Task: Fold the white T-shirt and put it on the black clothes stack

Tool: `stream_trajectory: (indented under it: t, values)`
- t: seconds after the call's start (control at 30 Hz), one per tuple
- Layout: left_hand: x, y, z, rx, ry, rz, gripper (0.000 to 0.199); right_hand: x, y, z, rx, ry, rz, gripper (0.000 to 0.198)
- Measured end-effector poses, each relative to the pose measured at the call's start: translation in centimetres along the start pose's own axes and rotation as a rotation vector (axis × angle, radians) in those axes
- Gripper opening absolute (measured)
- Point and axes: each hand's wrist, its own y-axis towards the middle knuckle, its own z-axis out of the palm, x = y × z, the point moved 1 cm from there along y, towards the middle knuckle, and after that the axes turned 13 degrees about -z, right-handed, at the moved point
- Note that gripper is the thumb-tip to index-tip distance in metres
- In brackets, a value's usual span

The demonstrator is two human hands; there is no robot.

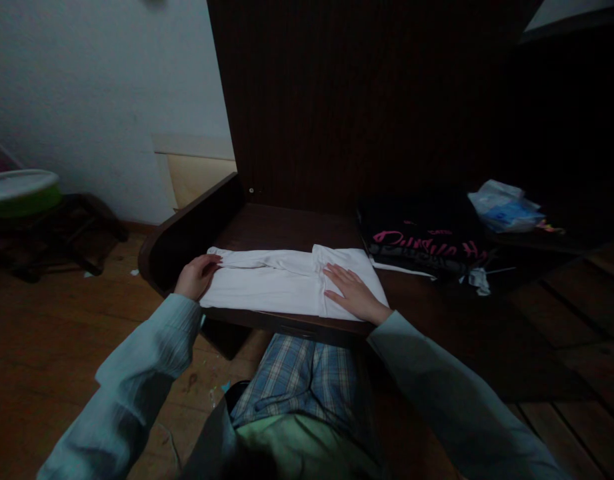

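Observation:
A white folded garment (271, 283) lies in a long strip along the front of the dark wooden desk (287, 227). Its right end is doubled over in a wider flap; whether it is a shirt I cannot tell. My left hand (197, 276) is at the left end, with fingers bent together and closed on the cloth edge. Flat on the right flap rests my right hand (355, 293), fingers stretched out and slightly apart. Beside the flap, farther right, sits a folded black garment (421, 227) with pink lettering.
A blue and white plastic packet (507, 207) lies beyond the black garment, near a crumpled scrap (479, 281). The desk's raised side panel (187, 227) borders the left. A dark stool (71, 227) with a green-sided basin (24, 193) stands by the wall.

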Motion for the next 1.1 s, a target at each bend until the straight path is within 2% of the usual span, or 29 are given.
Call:
stream_trajectory:
  t: [0.1,0.17,0.3,0.4,0.6,0.77,0.9,1.03,1.1]
  values:
    - [0.4,-0.5,-0.2,-0.128,0.0,-0.075,0.024,0.0,0.0,0.1,-0.004,0.001,0.005,0.053]
    - [0.7,-0.5,-0.2,-0.139,0.031,-0.114,0.022,-0.1,0.0,0.2,-0.005,0.002,0.007,0.053]
    - [0.9,0.0,-0.2,-0.008,0.065,-0.127,0.022,-0.1,0.0,0.2,-0.012,0.006,0.002,0.053]
    - [0.7,-0.1,-0.6,0.06,0.029,-0.095,0.031,0.1,0.1,0.1,0.0,0.004,0.01,0.053]
    - [0.2,-2.1,-2.8,0.021,0.096,-0.142,0.043,0.2,0.1,0.1,-0.004,-0.002,0.005,0.053]
    - [0.5,-2.2,-3.1,0.019,0.252,-0.128,0.049,0.2,0.0,0.0,-0.005,-0.017,0.001,0.052]
    - [1.0,-1.3,-2.6,0.025,0.457,-0.21,0.046,0.2,0.1,0.0,0.015,-0.023,0.008,0.053]
    - [0.4,-0.6,-2.5,0.191,0.51,-0.27,0.034,0.2,0.1,0.2,0.021,-0.026,0.013,0.053]
    - [-0.2,-0.5,-2.6,0.222,0.489,-0.274,0.027,0.2,0.1,0.3,0.013,-0.027,0.011,0.054]
